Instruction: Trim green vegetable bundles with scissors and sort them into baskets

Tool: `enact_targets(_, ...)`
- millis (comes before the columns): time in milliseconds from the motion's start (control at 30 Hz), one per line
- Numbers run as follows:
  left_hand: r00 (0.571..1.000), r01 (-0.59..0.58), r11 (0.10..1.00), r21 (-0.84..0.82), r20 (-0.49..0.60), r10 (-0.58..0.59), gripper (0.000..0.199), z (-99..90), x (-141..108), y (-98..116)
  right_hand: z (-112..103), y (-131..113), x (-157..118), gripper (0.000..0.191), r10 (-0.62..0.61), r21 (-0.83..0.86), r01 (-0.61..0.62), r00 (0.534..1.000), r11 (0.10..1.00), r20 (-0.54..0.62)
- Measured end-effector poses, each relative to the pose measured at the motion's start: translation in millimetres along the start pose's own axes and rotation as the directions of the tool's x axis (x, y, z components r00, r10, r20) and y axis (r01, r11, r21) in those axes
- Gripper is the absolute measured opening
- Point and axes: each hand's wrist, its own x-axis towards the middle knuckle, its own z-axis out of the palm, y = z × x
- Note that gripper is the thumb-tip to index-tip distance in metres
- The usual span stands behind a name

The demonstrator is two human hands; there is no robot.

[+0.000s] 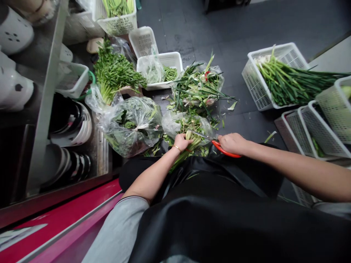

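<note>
My left hand is closed around a bunch of pale green stalks above my lap. Wrapped round the red-orange handles of a pair of scissors, my right hand is just to the right. The metal blades point left, toward the tops of the stalks. Beneath and beyond them lies a clear plastic bag with leafy trimmings. A heap of green scraps on plastic sits farther forward.
Bagged leafy greens and a celery-like bunch lie at left, beside a shelf with stacked bowls. White baskets stand at right, one holding long green onions. A white tray with beans is ahead on the floor.
</note>
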Motion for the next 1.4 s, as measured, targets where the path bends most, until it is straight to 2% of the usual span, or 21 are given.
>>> enact_targets(133,1.000,0.014,0.998,-0.064,0.012,-0.013,0.019,0.7,4,-3,11,26,-4,0.045,-0.023,0.166,0.000,0.991,0.986,0.135)
enact_targets(200,1.000,-0.012,0.991,-0.136,-0.012,0.011,0.019,-3.0,7,-3,17,37,-12,0.049,-0.033,0.255,0.001,0.992,0.967,0.124)
enact_targets(300,0.995,-0.091,0.981,-0.172,-0.054,0.082,0.020,-10.0,7,1,23,42,-28,0.040,0.014,0.300,-0.025,0.999,0.954,0.040)
enact_targets(367,0.987,-0.153,0.981,-0.122,-0.075,0.144,0.021,-12.6,4,6,20,37,-39,0.034,0.065,0.284,-0.068,0.998,0.956,0.022)
enact_targets(500,0.971,-0.226,0.974,-0.004,-0.085,0.225,0.016,-10.2,-5,13,1,18,-44,0.039,0.108,0.160,-0.109,0.994,0.981,0.015)
enact_targets(667,0.965,-0.259,0.965,-0.038,-0.038,0.258,0.021,-5.5,-12,14,-14,-4,-31,0.046,0.068,0.073,-0.070,0.997,0.995,0.025)
enact_targets(800,0.978,-0.206,0.975,-0.087,-0.003,0.207,0.026,-6.6,-12,16,-9,-11,-27,0.046,0.038,-0.025,-0.039,0.998,0.999,-0.043)
enact_targets(967,0.983,-0.183,0.978,-0.100,0.013,0.185,0.027,-8.0,-13,20,0,-9,-28,0.044,-0.033,-0.083,0.026,0.996,0.996,-0.085)
enact_targets(1133,0.959,-0.243,0.954,-0.174,0.103,0.263,0.029,-6.3,-12,16,3,-3,-29,0.044,-0.004,-0.123,-0.021,0.979,0.992,-0.203)
enact_targets(1267,0.952,-0.197,0.952,-0.235,0.187,0.243,0.034,-3.1,-9,9,6,-2,-28,0.042,0.014,-0.112,-0.044,0.966,0.993,-0.260)
enact_targets(1400,0.942,-0.171,0.940,-0.294,0.231,0.244,0.037,-4.3,-9,7,14,5,-24,0.041,0.018,-0.074,-0.039,0.964,0.997,-0.265)
